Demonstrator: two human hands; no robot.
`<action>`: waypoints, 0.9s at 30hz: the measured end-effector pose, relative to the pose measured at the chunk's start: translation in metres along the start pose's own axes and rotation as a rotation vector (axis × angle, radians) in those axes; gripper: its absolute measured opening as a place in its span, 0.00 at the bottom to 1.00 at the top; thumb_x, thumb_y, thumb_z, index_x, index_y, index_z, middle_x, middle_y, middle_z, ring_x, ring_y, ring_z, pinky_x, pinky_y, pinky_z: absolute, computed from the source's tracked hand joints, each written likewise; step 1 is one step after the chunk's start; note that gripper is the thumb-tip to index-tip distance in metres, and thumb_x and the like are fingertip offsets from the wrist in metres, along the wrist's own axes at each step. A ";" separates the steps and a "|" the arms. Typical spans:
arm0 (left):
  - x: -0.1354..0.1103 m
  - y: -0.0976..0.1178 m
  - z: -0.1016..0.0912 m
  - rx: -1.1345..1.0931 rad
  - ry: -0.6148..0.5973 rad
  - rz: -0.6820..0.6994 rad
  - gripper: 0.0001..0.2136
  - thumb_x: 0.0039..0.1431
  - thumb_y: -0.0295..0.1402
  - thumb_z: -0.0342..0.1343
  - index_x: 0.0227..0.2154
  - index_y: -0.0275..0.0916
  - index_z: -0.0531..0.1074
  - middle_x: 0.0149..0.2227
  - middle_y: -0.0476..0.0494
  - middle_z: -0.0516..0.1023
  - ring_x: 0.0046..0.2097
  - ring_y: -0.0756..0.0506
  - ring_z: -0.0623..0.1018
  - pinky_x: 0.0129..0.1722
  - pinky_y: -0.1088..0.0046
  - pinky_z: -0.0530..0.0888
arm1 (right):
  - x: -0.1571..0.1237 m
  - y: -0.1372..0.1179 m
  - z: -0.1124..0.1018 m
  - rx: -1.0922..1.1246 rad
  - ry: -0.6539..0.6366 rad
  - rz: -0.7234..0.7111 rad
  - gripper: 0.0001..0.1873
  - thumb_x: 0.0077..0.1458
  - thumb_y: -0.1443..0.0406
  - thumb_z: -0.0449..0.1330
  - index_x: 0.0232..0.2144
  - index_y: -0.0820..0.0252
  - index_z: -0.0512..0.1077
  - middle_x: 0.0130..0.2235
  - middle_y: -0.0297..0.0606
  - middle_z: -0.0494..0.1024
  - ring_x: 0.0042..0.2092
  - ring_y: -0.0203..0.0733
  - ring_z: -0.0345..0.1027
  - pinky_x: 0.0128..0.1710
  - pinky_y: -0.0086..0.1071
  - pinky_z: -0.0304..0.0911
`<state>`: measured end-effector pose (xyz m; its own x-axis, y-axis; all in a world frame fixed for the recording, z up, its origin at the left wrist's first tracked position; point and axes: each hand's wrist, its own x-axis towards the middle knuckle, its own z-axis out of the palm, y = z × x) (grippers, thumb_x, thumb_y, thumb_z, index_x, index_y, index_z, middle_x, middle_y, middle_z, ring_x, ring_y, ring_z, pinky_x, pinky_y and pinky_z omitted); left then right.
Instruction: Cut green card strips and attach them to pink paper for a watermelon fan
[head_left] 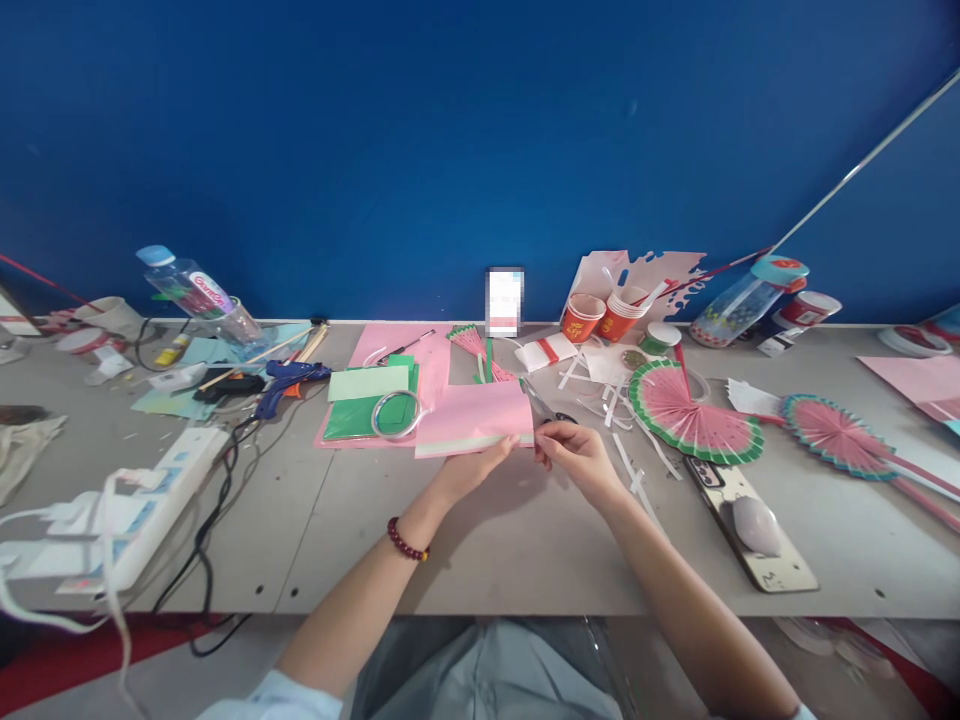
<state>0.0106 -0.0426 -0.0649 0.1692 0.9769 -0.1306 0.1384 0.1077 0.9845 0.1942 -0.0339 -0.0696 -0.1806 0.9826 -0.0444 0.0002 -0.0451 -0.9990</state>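
Observation:
A sheet of pink paper (pixel 474 412), with a pale green-white band along its near edge, is held up just above the table. My left hand (pixel 480 465) supports it from below, thumb on the near edge, fingers hidden beneath. At the sheet's right end, my right hand (pixel 574 452) pinches the corner between thumb and fingers. Just behind that hand lie scissors (pixel 556 415), partly covered by it. A roll of clear tape (pixel 397 414) rests left of the sheet, on green paper (pixel 352 418).
White paper strips (pixel 634 468) lie right of my hands. Beyond them are a watermelon-patterned paper fan (pixel 694 420), a phone (pixel 795 570) and a second fan (pixel 836 435). Paper cups (pixel 583 318) stand at the back. Leftward are a blue glue gun (pixel 289 383) and a power strip (pixel 169 500) with cables.

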 end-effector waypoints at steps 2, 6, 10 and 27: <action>0.000 0.001 0.001 -0.002 0.002 0.003 0.09 0.54 0.40 0.57 0.25 0.42 0.77 0.29 0.46 0.75 0.35 0.44 0.74 0.40 0.69 0.70 | 0.000 -0.001 0.000 -0.006 0.004 -0.002 0.14 0.46 0.55 0.64 0.26 0.62 0.75 0.21 0.35 0.72 0.23 0.35 0.62 0.24 0.31 0.59; 0.001 0.001 0.002 -0.052 -0.005 0.024 0.06 0.51 0.38 0.59 0.27 0.43 0.78 0.31 0.46 0.77 0.38 0.43 0.75 0.43 0.68 0.70 | -0.002 -0.004 0.000 0.006 -0.016 -0.017 0.14 0.48 0.56 0.62 0.25 0.62 0.74 0.22 0.35 0.72 0.23 0.35 0.62 0.25 0.32 0.59; 0.001 0.001 0.002 -0.020 -0.009 0.006 0.06 0.52 0.38 0.59 0.26 0.43 0.77 0.31 0.46 0.77 0.38 0.43 0.76 0.43 0.68 0.70 | -0.002 -0.003 0.000 0.000 -0.002 -0.010 0.13 0.47 0.56 0.63 0.26 0.62 0.74 0.21 0.35 0.72 0.23 0.35 0.62 0.24 0.31 0.60; -0.006 0.000 0.012 0.119 -0.118 -0.009 0.18 0.57 0.44 0.53 0.45 0.43 0.76 0.50 0.47 0.77 0.56 0.39 0.72 0.59 0.64 0.66 | -0.002 0.009 0.007 -0.199 0.061 -0.184 0.07 0.51 0.63 0.58 0.26 0.60 0.72 0.24 0.35 0.74 0.25 0.35 0.67 0.25 0.28 0.63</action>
<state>0.0216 -0.0505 -0.0655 0.2797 0.9467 -0.1596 0.2543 0.0872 0.9632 0.1878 -0.0379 -0.0786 -0.1356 0.9802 0.1440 0.1675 0.1659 -0.9718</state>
